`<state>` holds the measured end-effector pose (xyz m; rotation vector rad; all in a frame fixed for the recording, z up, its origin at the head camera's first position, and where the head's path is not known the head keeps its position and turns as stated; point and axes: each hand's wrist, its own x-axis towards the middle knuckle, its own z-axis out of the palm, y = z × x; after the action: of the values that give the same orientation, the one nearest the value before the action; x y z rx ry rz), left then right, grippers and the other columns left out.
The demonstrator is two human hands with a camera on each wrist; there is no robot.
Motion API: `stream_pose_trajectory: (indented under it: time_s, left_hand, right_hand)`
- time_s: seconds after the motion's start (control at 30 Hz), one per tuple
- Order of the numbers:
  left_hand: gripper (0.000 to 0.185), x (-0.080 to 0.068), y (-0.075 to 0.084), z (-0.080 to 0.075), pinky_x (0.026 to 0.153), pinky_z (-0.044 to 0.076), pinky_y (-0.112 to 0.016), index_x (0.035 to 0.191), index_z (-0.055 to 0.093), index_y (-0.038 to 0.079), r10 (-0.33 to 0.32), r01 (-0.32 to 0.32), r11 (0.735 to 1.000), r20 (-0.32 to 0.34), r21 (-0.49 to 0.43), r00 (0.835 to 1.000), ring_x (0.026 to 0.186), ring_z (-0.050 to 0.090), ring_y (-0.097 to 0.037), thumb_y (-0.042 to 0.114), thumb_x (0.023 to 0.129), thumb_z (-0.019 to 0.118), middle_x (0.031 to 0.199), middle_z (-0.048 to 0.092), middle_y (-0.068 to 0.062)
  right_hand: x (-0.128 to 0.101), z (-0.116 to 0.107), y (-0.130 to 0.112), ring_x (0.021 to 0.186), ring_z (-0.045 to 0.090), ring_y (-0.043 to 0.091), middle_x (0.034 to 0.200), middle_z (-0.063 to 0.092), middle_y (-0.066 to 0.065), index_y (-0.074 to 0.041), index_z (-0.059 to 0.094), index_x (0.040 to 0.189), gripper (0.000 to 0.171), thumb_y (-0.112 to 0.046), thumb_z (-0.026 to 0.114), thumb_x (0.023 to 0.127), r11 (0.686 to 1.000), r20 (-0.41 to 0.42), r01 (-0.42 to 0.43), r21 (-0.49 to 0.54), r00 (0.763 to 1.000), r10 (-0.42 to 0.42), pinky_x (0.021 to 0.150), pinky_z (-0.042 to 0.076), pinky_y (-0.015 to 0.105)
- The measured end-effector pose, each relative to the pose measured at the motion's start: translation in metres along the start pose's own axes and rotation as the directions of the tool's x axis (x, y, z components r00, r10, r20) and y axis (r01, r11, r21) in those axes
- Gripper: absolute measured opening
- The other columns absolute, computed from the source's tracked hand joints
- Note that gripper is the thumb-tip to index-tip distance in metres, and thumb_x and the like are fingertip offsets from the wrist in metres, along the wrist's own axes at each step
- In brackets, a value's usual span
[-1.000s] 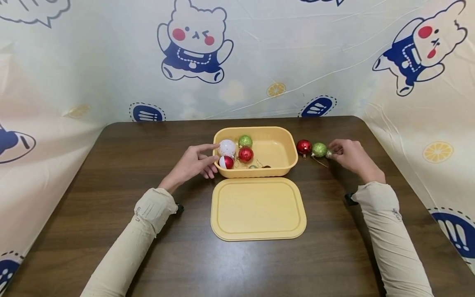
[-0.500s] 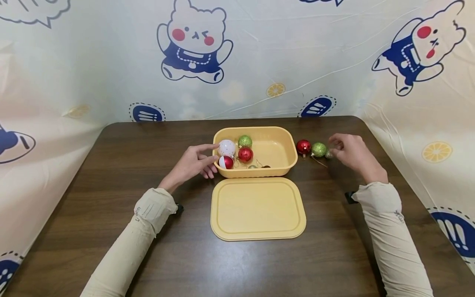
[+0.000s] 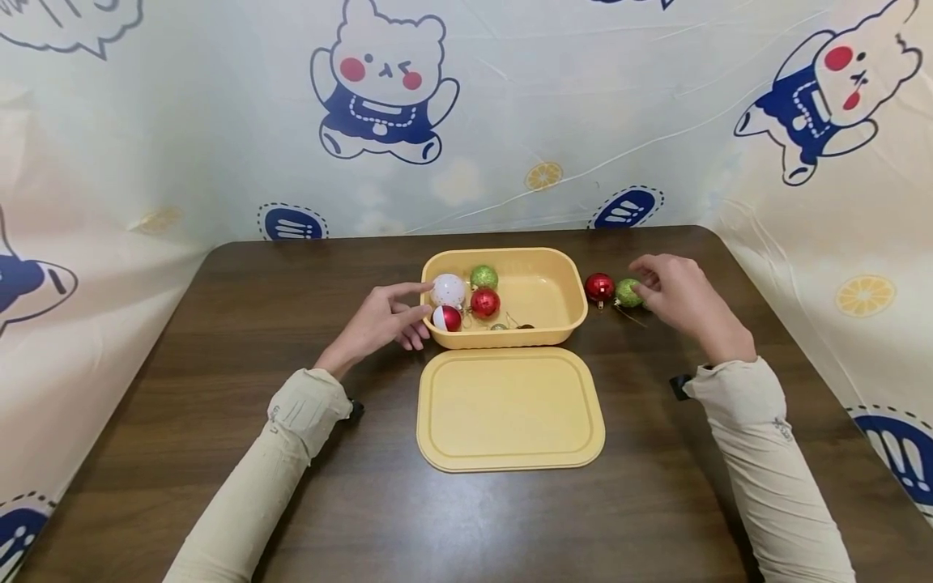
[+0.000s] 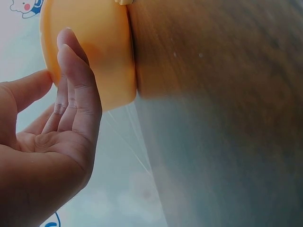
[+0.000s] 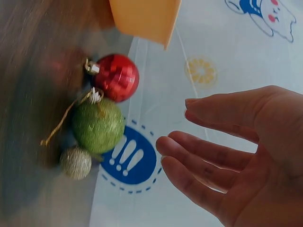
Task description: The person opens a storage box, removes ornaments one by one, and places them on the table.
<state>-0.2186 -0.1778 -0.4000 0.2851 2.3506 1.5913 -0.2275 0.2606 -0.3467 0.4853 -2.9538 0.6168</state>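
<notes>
1. My right hand (image 3: 674, 293) hangs loose above the table (image 3: 219, 389), fingers (image 5: 199, 165) relaxed and spread, gripping nothing; it is just beside the green glitter bauble (image 3: 627, 292).
2. That bauble lies on the wood outside the yellow tub (image 3: 510, 338), between a red faceted bauble (image 3: 599, 287) and a small silver glitter ball (image 5: 75, 162), each close against it.
3. I judge it light, hollow and rigid, probably brittle, so a gentle pinch is enough. The glitter should give some grip, but the round shape may roll.
4. I would take it across its widest part with thumb and two fingers, or by the metal cap (image 5: 97, 95) and gold hanging loop (image 5: 64, 122).
5. My left hand (image 3: 382, 320) rests its straight fingers against the tub's left rim, steadying it.
6. Inside the tub are a white bauble (image 3: 448, 289), a red-and-white one (image 3: 446, 318), a red one (image 3: 484, 302) and a green one (image 3: 483, 277); the lid (image 3: 510, 409) lies flat in front.
</notes>
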Motion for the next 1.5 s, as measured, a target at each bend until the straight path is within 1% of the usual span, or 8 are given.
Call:
stream_pose_trajectory:
  time_s: [0.23, 0.47, 0.67, 0.93, 1.07, 1.2, 1.33, 1.5]
  left_hand:
    - [0.051, 0.000, -0.001, -0.001, 0.060, 0.061, -0.041, 0.147, 0.048, 0.012, -0.008, 0.008, 1.000, 0.006, -0.014, 1.000, 0.074, 0.065, -0.052, 0.018, 0.099, 0.064, 0.089, 0.068, -0.033]
    - [0.049, -0.001, 0.002, 0.000, 0.059, 0.060, -0.038, 0.145, 0.052, 0.015, -0.006, 0.006, 1.000, -0.001, -0.003, 1.000, 0.068, 0.068, -0.043, 0.020, 0.098, 0.066, 0.084, 0.070, -0.027]
    - [0.050, -0.001, 0.001, -0.001, 0.059, 0.060, -0.041, 0.146, 0.050, 0.012, 0.010, -0.010, 1.000, 0.004, -0.019, 1.000, 0.066, 0.068, -0.041, 0.018, 0.098, 0.065, 0.085, 0.069, -0.030]
    - [0.048, -0.001, -0.001, 0.000, 0.057, 0.060, -0.037, 0.143, 0.054, 0.013, 0.012, -0.012, 1.000, -0.004, -0.013, 1.000, 0.063, 0.068, -0.037, 0.020, 0.098, 0.066, 0.082, 0.070, -0.026]
    - [0.047, -0.001, 0.000, 0.000, 0.057, 0.060, -0.037, 0.142, 0.055, 0.014, 0.012, -0.012, 1.000, -0.005, -0.008, 1.000, 0.063, 0.068, -0.038, 0.021, 0.098, 0.066, 0.081, 0.070, -0.025]
    - [0.048, 0.000, 0.000, 0.001, 0.058, 0.060, -0.038, 0.144, 0.053, 0.013, 0.013, -0.013, 1.000, -0.002, -0.012, 1.000, 0.065, 0.068, -0.040, 0.020, 0.098, 0.066, 0.083, 0.070, -0.027]
    - [0.049, -0.002, 0.004, 0.000, 0.059, 0.060, -0.041, 0.146, 0.050, 0.010, 0.014, -0.014, 1.000, 0.004, -0.014, 1.000, 0.068, 0.067, -0.046, 0.016, 0.099, 0.064, 0.085, 0.068, -0.032]
    - [0.049, -0.001, 0.000, 0.000, 0.057, 0.060, -0.038, 0.144, 0.052, 0.011, 0.025, -0.025, 1.000, 0.002, -0.011, 1.000, 0.064, 0.068, -0.040, 0.020, 0.098, 0.065, 0.084, 0.069, -0.030]
  right_hand:
    - [0.007, 0.009, -0.020, 0.095, 0.064, 0.034, 0.114, 0.066, 0.023, 0.002, 0.066, 0.119, 0.027, -0.006, 0.065, 0.093, 1.000, 0.046, 0.007, 0.000, 0.999, -0.007, 0.083, 0.056, 0.052]
    - [0.016, 0.016, -0.039, 0.091, 0.061, 0.032, 0.106, 0.068, 0.019, 0.001, 0.068, 0.113, 0.022, -0.004, 0.066, 0.092, 0.994, 0.015, 0.110, 0.010, 0.994, -0.110, 0.084, 0.055, 0.049]
    - [0.025, 0.026, -0.052, 0.088, 0.061, 0.030, 0.104, 0.068, 0.017, 0.002, 0.069, 0.113, 0.023, -0.004, 0.068, 0.091, 0.985, -0.008, 0.174, 0.012, 0.985, -0.174, 0.081, 0.055, 0.045]
    - [0.032, 0.045, -0.068, 0.090, 0.065, 0.029, 0.105, 0.069, 0.017, 0.003, 0.069, 0.113, 0.021, -0.007, 0.064, 0.095, 0.974, 0.058, 0.215, 0.075, 0.974, -0.220, 0.079, 0.057, 0.044]
    - [0.034, 0.056, -0.074, 0.078, 0.061, 0.023, 0.089, 0.067, 0.010, 0.000, 0.071, 0.104, 0.017, -0.012, 0.059, 0.100, 0.968, 0.115, 0.239, 0.077, 0.962, -0.246, 0.073, 0.054, 0.039]
    - [0.034, 0.065, -0.080, 0.066, 0.051, 0.020, 0.070, 0.054, 0.002, -0.004, 0.069, 0.091, 0.028, -0.020, 0.050, 0.105, 0.972, 0.154, 0.233, 0.012, 0.961, -0.232, 0.064, 0.044, 0.036]
    - [0.032, 0.073, -0.085, 0.066, 0.051, 0.021, 0.067, 0.050, 0.001, -0.009, 0.065, 0.083, 0.035, -0.027, 0.046, 0.107, 0.974, 0.182, 0.223, -0.041, 0.960, -0.213, 0.064, 0.044, 0.036]
    - [0.031, 0.083, -0.087, 0.066, 0.052, 0.019, 0.063, 0.045, -0.001, -0.017, 0.056, 0.071, 0.043, -0.038, 0.045, 0.106, 0.976, 0.247, 0.218, -0.025, 0.947, -0.205, 0.062, 0.042, 0.035]
